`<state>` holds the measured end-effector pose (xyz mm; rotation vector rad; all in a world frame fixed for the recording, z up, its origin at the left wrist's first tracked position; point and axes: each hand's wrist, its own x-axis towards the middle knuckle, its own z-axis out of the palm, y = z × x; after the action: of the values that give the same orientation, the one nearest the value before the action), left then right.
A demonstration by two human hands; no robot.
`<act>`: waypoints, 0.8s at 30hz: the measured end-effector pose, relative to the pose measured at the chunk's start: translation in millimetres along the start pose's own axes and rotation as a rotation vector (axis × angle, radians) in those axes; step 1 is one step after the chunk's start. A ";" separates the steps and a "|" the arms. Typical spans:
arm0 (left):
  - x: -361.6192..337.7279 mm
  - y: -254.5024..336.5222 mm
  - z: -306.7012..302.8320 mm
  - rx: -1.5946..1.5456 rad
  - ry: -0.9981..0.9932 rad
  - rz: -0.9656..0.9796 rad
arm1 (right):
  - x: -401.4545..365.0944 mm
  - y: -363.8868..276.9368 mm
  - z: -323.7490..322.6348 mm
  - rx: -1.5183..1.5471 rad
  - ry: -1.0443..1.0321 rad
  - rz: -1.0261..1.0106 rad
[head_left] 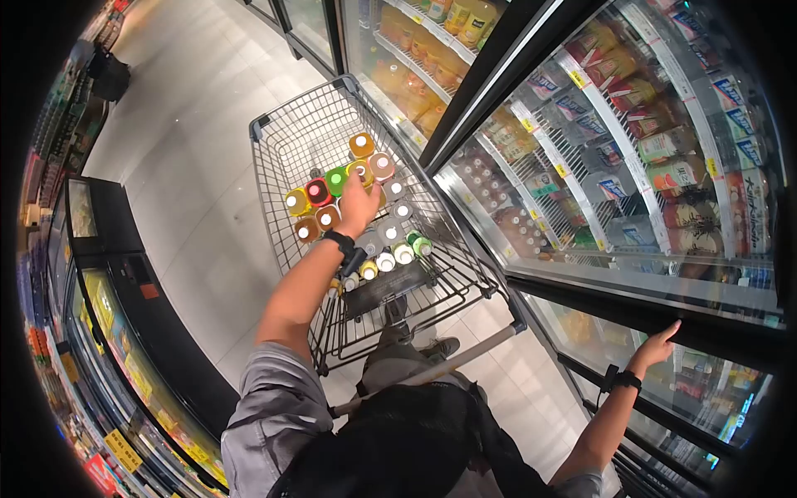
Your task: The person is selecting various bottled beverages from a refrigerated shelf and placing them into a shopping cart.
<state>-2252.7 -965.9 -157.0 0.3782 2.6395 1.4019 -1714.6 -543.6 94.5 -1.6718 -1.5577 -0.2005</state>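
My left hand (359, 207) reaches down into a wire shopping cart (270, 166). Its fingers are closed around the top of a bottle with yellow-orange contents (359, 171), among several upright bottles with mostly white caps. Close by stand a green bottle (335, 180), a red bottle (317, 192) and an amber bottle (361, 144). Clear bottles (390, 233) sit nearer the cart's handle. Out to the right, my right hand (656, 349) grips the dark edge of a glass cooler door (614, 304); some of its fingers are hidden. The door stands open.
Shelves of drinks (614, 124) fill the cooler on the right. Another cooler with orange drinks (423, 66) is ahead. The cart's handle (481, 347) crosses in front of my body. A low black display case (141, 332) lines the left side of the tiled floor (191, 149).
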 end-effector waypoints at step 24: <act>157.7 -120.3 100.4 0.631 -0.148 0.030 | -12.3 -17.2 -1.1 0.162 0.066 0.103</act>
<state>-2400.3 -906.7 -312.3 0.5550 2.8915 0.4825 -1732.1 -555.4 95.3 -1.5977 -1.3969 -0.0728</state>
